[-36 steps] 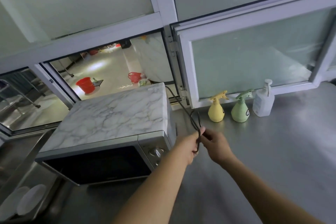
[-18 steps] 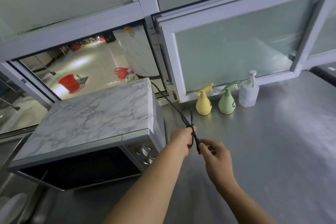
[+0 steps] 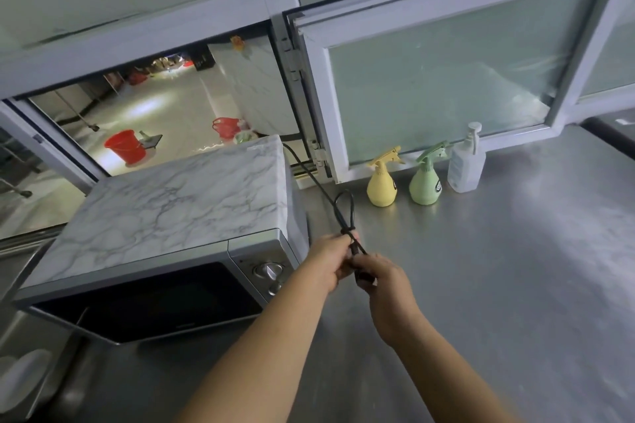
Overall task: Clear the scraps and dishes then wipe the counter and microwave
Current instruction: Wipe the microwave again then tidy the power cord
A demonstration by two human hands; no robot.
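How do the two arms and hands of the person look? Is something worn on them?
Both forearms are bare up to the frame's edge: no sleeves, gloves, watch or bracelet show. No rings are visible on the left hand or the right hand.

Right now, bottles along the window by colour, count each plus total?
Yellow plastic spray bottle: 1
Green plastic spray bottle: 1
Clear plastic pump bottle: 1
Total: 3, standing in a row on the steel counter.
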